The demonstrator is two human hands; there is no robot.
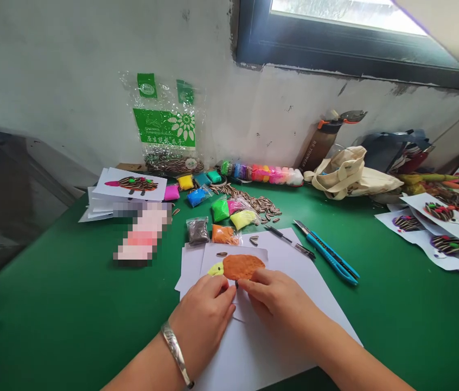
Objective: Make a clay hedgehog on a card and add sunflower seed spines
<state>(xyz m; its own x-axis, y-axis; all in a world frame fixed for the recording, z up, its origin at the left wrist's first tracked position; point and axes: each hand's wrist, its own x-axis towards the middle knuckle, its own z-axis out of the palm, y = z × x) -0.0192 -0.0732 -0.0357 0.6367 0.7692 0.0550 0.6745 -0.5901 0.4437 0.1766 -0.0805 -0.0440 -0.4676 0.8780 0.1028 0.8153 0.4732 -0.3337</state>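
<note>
A flattened orange clay oval (pixel 243 267) lies on a small white card (pixel 209 252), joined at its left to a yellow clay head (pixel 215 269) with a dark eye dot. My left hand (pixel 205 304), wearing a silver bangle (pixel 176 350), has its fingers curled and pressed together just below the head. The fingertips of my right hand (pixel 280 296) are bunched at the oval's lower edge and touch a tiny dark clay piece (pixel 236 284). Its size and my fingers partly hide it. One sunflower seed (pixel 222 254) rests on the card above the head.
Clay packets, such as an orange one (pixel 224 234) and a dark one (pixel 197 231), stand behind the card. Beyond them lies a seed pile (pixel 249 200). A pen (pixel 290 241), blue utility knife (pixel 329 252), finished picture cards (pixel 132 183) and a seed bag (pixel 164 130) surround the work.
</note>
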